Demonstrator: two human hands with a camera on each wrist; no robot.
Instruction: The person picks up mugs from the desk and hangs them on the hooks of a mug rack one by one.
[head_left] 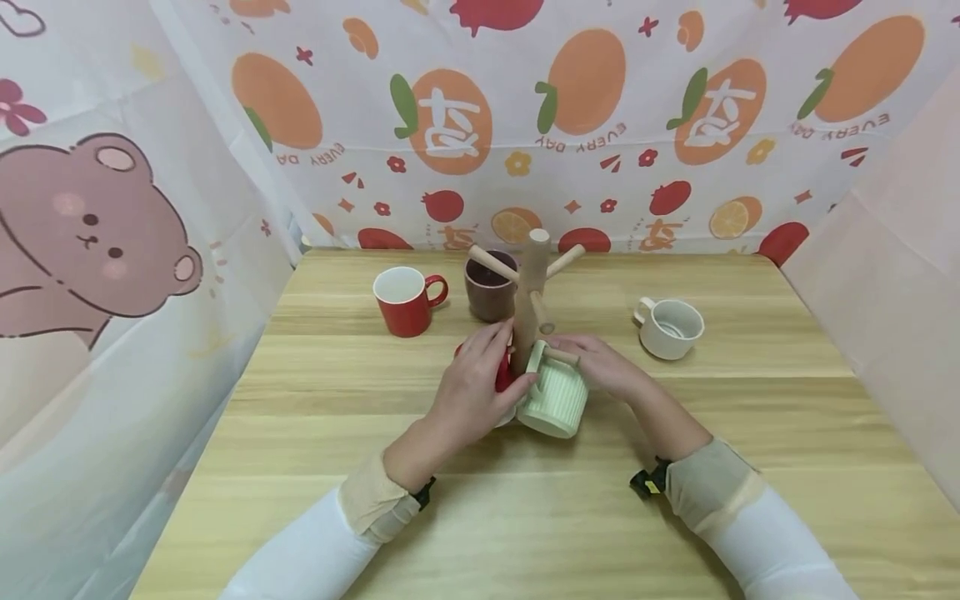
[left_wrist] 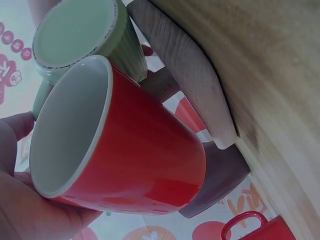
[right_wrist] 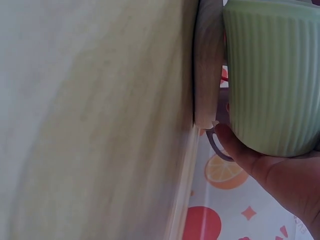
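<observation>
A wooden mug stand (head_left: pixel 534 275) with angled pegs stands mid-table. A pale green ribbed mug (head_left: pixel 557 400) hangs tilted on it, a peg passing through its handle. My right hand (head_left: pixel 600 367) holds the green mug from its right side; in the right wrist view one finger (right_wrist: pixel 245 155) lies along its wall toward the stand's base. My left hand (head_left: pixel 472 387) grips a red mug (left_wrist: pixel 145 150) with a white inside, tilted beside the post and mostly covered by that hand in the head view. The left thumb (left_wrist: pixel 19 125) lies by the green mug's handle.
Behind the stand sits a dark brown mug (head_left: pixel 487 292). A second red mug (head_left: pixel 407 304) stands back left, and a small white cup (head_left: pixel 671 329) stands to the right. A fruit-print cloth (head_left: pixel 517 183) hangs at the table's back edge.
</observation>
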